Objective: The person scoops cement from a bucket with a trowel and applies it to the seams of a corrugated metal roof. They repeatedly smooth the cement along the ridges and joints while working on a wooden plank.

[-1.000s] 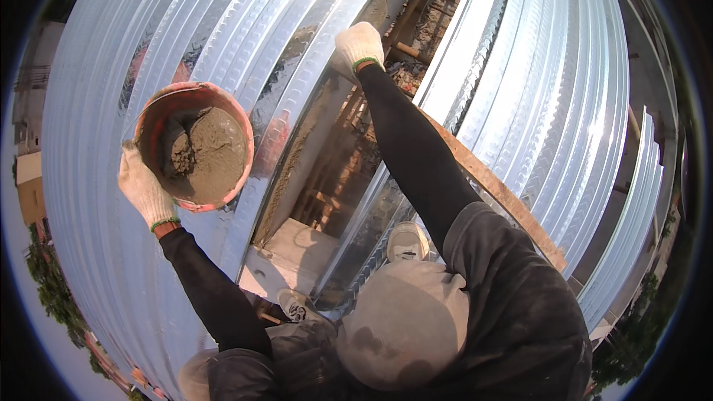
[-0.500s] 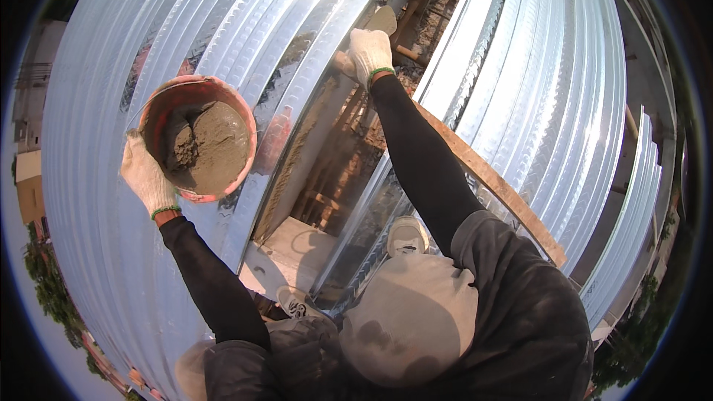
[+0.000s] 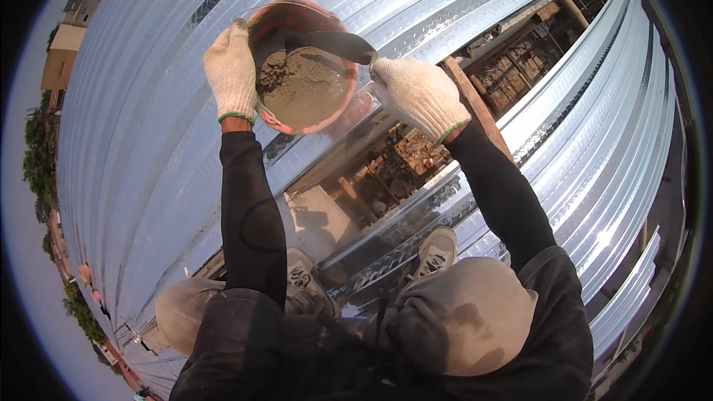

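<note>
An orange-red bucket (image 3: 338,115) holding grey wet mortar (image 3: 301,89) hangs over shiny corrugated metal decking. My left hand (image 3: 232,70), in a white knit glove, grips the bucket's left rim. My right hand (image 3: 417,94), also gloved, holds a dark trowel (image 3: 334,44) whose blade lies across the top of the mortar inside the bucket. Both arms wear black sleeves.
Corrugated steel deck sheets (image 3: 148,141) run on both sides of a long open gap (image 3: 386,171) that shows timber and rubble far below. A wooden plank (image 3: 475,108) edges the gap. My shoes (image 3: 434,252) stand by the opening, knees bent.
The bucket has shifted right and toward the middle. My right hand came down from the far gap edge and now has the trowel in the mortar.
</note>
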{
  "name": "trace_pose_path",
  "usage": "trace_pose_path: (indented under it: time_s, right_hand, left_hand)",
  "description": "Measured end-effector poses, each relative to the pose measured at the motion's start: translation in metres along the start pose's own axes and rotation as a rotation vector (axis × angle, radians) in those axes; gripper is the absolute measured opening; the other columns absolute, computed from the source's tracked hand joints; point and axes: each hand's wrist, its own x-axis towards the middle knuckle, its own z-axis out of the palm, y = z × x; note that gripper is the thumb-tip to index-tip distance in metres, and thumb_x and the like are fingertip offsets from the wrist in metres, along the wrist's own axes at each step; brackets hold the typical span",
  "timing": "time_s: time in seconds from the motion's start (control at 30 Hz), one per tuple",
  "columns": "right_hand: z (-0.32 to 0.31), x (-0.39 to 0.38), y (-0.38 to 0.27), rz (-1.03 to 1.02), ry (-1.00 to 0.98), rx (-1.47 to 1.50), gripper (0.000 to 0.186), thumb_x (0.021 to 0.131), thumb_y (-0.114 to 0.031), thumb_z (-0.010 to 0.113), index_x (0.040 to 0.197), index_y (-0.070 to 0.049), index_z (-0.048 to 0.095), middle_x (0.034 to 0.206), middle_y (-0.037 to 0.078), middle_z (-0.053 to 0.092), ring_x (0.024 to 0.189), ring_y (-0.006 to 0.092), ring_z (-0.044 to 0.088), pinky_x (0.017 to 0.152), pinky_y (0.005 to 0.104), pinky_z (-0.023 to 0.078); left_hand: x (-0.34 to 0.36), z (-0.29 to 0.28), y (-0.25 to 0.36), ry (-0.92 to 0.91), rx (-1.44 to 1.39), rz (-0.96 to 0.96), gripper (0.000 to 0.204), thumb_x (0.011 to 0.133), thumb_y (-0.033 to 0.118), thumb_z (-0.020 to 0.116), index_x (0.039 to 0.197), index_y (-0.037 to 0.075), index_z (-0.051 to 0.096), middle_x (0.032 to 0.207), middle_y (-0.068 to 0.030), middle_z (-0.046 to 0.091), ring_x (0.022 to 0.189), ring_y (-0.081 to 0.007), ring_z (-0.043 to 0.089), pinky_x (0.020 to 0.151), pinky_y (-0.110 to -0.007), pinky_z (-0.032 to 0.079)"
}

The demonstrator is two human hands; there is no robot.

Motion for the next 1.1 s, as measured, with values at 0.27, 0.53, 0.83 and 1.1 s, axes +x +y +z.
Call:
trace_pose_path:
  time_s: [0.27,0.53,0.83,1.1]
  right_hand:
    - [0.002,0.02,-0.031,-0.252,-0.109,-0.214,0.02,0.088,-0.018,0.082,0.103,-0.005,0.083,0.093,0.018,0.082,0.088,0.0374,0.083,0.077,0.0497,0.067]
    - [-0.009,0.044,-0.029,0.026,-0.494,-0.086,0.029,0.089,-0.029,0.081,0.104,-0.004,0.086,0.099,0.023,0.081,0.092,0.0424,0.08,0.081,0.0532,0.064]
    - [0.018,0.055,-0.026,0.218,-0.706,0.486,0.038,0.104,-0.036,0.069,0.101,0.0,0.081,0.075,0.008,0.071,0.061,0.019,0.069,0.056,0.0356,0.057]
    - [0.012,0.027,-0.03,0.259,-0.685,0.902,0.041,0.108,-0.039,0.063,0.099,-0.001,0.077,0.076,0.003,0.065,0.063,0.0139,0.063,0.059,0.0326,0.054]
  left_hand:
    - [0.0,0.006,0.007,-0.025,0.185,0.064,0.05,0.115,0.041,0.064,0.119,-0.006,0.081,0.097,-0.0129,0.078,0.094,-0.0181,0.066,0.092,-0.04,0.055]
    - [-0.006,0.002,0.001,-0.098,-0.056,0.025,0.049,0.119,0.038,0.062,0.12,-0.009,0.08,0.109,-0.0086,0.082,0.097,-0.0169,0.073,0.091,-0.037,0.059]
    - [-0.001,0.011,-0.006,-0.031,0.009,0.125,0.05,0.115,0.04,0.064,0.114,-0.007,0.08,0.088,-0.0116,0.075,0.085,-0.0182,0.062,0.085,-0.041,0.055]
    - [-0.002,0.006,0.0,-0.01,-0.049,0.053,0.048,0.116,0.038,0.064,0.115,-0.007,0.082,0.094,-0.0078,0.078,0.089,-0.0163,0.064,0.088,-0.039,0.055]
